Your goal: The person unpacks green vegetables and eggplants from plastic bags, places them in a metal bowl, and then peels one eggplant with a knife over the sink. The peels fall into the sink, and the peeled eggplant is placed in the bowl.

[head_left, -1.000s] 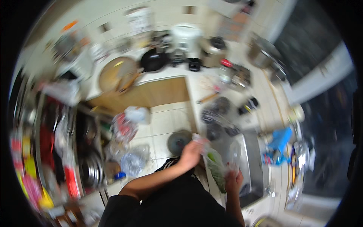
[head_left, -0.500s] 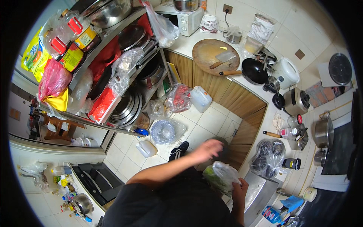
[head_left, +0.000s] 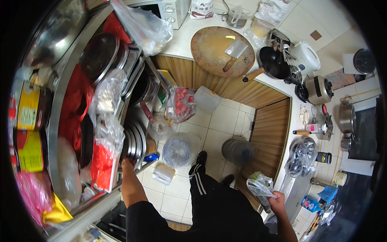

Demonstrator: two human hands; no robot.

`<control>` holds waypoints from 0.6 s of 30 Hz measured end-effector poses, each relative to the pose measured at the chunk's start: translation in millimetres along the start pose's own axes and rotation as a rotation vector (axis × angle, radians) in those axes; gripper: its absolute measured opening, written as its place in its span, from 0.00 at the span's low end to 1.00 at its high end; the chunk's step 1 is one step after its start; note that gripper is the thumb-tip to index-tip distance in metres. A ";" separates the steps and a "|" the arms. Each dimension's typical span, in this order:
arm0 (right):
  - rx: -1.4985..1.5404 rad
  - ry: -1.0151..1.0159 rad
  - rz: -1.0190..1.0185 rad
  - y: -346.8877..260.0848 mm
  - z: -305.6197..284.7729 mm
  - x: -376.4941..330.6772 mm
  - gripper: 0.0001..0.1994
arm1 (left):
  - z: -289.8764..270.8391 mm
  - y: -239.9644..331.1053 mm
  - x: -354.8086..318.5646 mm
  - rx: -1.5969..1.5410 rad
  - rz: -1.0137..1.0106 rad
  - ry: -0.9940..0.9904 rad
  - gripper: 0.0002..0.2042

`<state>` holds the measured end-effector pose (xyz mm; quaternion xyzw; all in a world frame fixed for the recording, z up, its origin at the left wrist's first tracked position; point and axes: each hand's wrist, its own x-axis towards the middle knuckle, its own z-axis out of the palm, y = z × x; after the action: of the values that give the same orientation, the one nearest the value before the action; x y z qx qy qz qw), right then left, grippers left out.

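My left hand (head_left: 128, 163) reaches into the rack at the left, at the near edge of a stack of metal basins (head_left: 134, 139). Its fingers are mostly hidden, so whether it grips a basin cannot be made out. On the right, my right hand (head_left: 277, 201) is closed around the gathered edge of a clear plastic bag (head_left: 260, 186), which hangs beside the counter. Something green, like leafy vegetables, shows through the bag. My two hands are far apart.
The rack (head_left: 56, 141) holds lids, trays and bagged goods. A plastic-lined bin (head_left: 176, 152), a white jug (head_left: 163, 174) and a large water bottle (head_left: 238, 152) stand on the floor. On the counter, a cleaver (head_left: 235, 50) lies on a round chopping board (head_left: 209, 48).
My left hand has swung from near the bag across to the basins on the left rack. My right hand still holds the bag. The view has shifted closer to the rack.
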<state>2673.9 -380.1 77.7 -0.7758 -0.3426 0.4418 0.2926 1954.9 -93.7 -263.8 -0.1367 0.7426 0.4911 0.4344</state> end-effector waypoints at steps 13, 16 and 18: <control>0.086 -0.001 0.007 -31.2 51.2 4.0 0.07 | -13.2 46.0 12.4 -0.214 0.335 -0.136 0.20; 0.045 -0.015 -0.035 -4.1 42.7 -8.1 0.08 | -22.8 44.9 -22.9 1.045 1.015 -0.011 0.17; -0.047 0.007 -0.053 5.3 32.8 -13.3 0.08 | -47.8 26.4 -47.8 1.372 1.088 0.068 0.17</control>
<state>2641.3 -388.8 65.8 -0.7746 -0.3722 0.4232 0.2871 1941.8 -132.3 -203.7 0.5136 0.8488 0.0707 0.1038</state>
